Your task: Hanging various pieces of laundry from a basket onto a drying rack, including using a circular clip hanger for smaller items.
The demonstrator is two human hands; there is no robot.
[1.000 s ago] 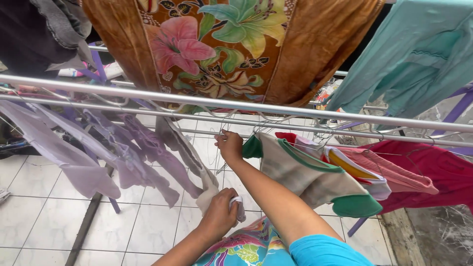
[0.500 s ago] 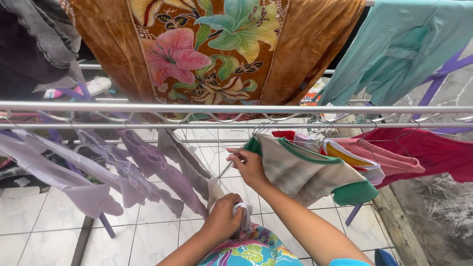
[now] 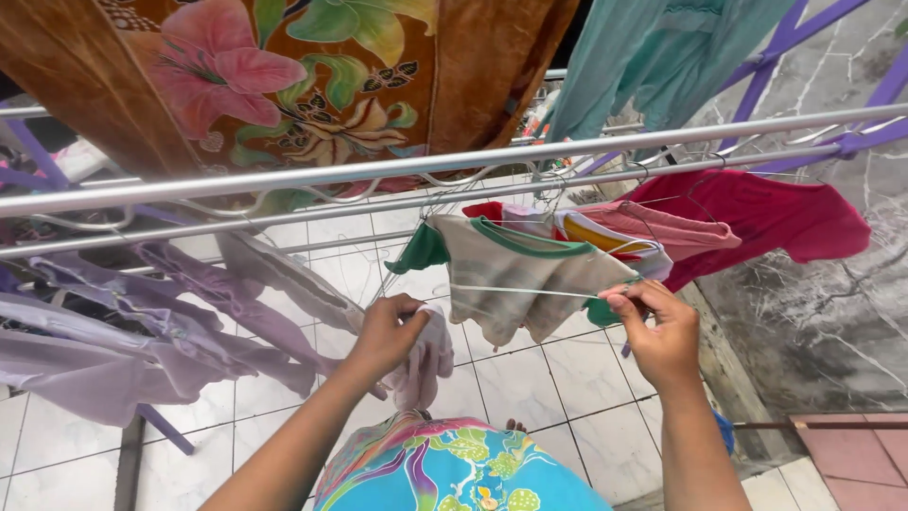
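Observation:
My left hand (image 3: 383, 331) is shut on a small pale lilac cloth (image 3: 427, 361), held low under the drying rack's metal rails (image 3: 454, 161). My right hand (image 3: 662, 336) pinches the end of a thin white wire hanger (image 3: 530, 291), whose bar stretches leftward toward my left hand. Just behind the hanger, a beige striped shirt with green trim (image 3: 511, 265) hangs from the rails. To its right hang a pink garment (image 3: 667, 230) and a red shirt (image 3: 776, 218).
A brown floral cloth (image 3: 284, 76) and a teal garment (image 3: 653, 57) hang above. Several lilac garments (image 3: 142, 322) fill the rack's left side. Purple frame bars (image 3: 785, 57) rise at the right by a grey stone wall (image 3: 832, 322). White floor tiles (image 3: 539, 378) lie below.
My right hand has moved from the green-trimmed shirt's left edge across to its right and now pinches the wire hanger. My left hand has risen slightly with the pale cloth.

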